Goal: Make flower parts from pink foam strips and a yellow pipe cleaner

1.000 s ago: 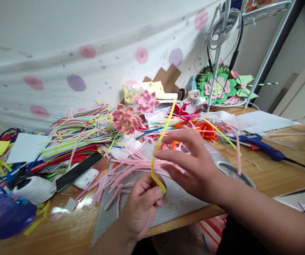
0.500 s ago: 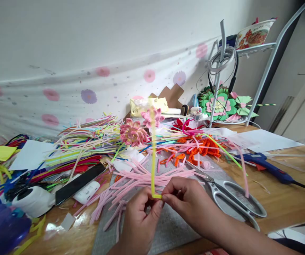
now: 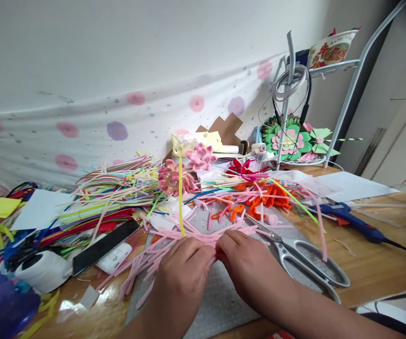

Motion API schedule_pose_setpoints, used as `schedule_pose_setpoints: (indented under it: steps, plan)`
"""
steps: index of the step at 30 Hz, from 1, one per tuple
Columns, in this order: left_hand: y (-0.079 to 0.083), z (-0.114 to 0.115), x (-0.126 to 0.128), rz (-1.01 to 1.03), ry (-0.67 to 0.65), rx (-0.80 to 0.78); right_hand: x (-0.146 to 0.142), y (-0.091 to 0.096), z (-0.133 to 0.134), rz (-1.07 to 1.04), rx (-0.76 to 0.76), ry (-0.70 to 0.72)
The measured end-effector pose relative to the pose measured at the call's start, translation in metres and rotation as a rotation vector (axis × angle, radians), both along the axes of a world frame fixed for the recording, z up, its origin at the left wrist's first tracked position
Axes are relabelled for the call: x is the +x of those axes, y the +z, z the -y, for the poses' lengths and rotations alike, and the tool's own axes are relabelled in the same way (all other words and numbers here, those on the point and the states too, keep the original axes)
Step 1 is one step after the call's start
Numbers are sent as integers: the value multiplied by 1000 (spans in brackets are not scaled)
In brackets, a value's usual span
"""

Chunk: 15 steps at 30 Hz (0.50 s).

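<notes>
A yellow pipe cleaner (image 3: 181, 197) rises upright from behind my left hand (image 3: 185, 273), whose fingers are closed around its lower end. Against it, fingertips touching, is my right hand (image 3: 247, 266), also closed; the bent yellow end between the two hands is hidden by the knuckles. Just beyond them, a loose pile of pink pipe cleaners (image 3: 164, 245) covers part of the grey cutting mat (image 3: 220, 301). To the right of my right hand lie silver-handled scissors (image 3: 309, 263), blades pointing to the back left.
Bundles of coloured pipe cleaners (image 3: 114, 188) lie at the left, near a black phone (image 3: 106, 245). Two pink flowers (image 3: 201, 157) stand at the back. Orange pipe cleaners (image 3: 273, 200) and a blue glue gun (image 3: 351, 221) lie to the right, below a white rack (image 3: 351, 89).
My hands have turned knuckles-up over the bent end, hiding it. The yellow pipe cleaner's upright length has shifted left, and my left hand has moved slightly left.
</notes>
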<state>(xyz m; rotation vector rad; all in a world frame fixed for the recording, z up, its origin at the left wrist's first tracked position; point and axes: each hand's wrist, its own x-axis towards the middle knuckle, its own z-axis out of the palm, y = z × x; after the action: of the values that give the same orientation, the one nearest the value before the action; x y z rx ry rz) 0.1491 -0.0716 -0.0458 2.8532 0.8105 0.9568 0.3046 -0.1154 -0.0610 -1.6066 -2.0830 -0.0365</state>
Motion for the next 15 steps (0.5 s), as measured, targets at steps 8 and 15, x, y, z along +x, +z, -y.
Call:
schedule_pose_setpoints:
  steps: [8, 15]
  plan:
    - [18, 0, 7, -52, 104, -96, 4, 5, 2, -151, 216, -16]
    - [30, 2, 15, 148, 50, -657, 5, 16, 4, -451, 211, 54]
